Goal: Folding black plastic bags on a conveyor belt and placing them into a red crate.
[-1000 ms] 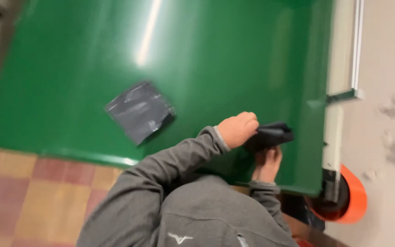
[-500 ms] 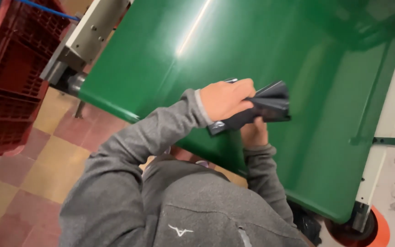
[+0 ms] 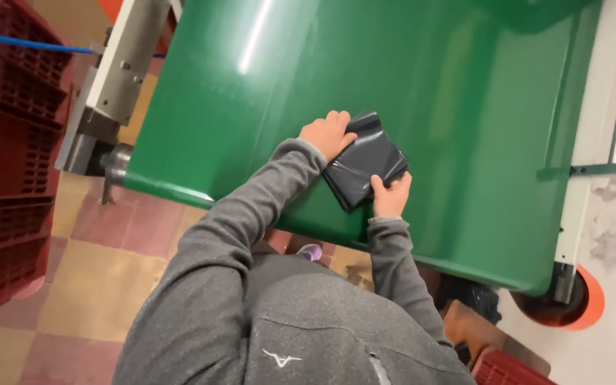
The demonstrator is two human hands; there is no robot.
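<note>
Folded packet of dark grey plastic sheeting — likely a bin bag (image 3: 365, 160) — lying flat on the smooth green plastic lid of a large wheeled container (image 3: 465, 107), near its front edge. Pinned there from two sides, seemingly so the slippery fold does not slide down the sloping surface. Left hand (image 3: 328, 133) at the upper left corner, fingers curled over the edge, closed on the packet. Right hand (image 3: 391, 194) at the lower right corner, thumb on top, pinching the plastic. Long axis of the packet running diagonally, from lower left near the grey sleeves (image 3: 279, 192) up toward the right, one corner pointing into the lid's middle. Dark red plastic crates (image 3: 8, 164) stacked at the left on a chequered tile floor (image 3: 101, 264) — orange wheel (image 3: 579, 303) at the lower right by the wall.
</note>
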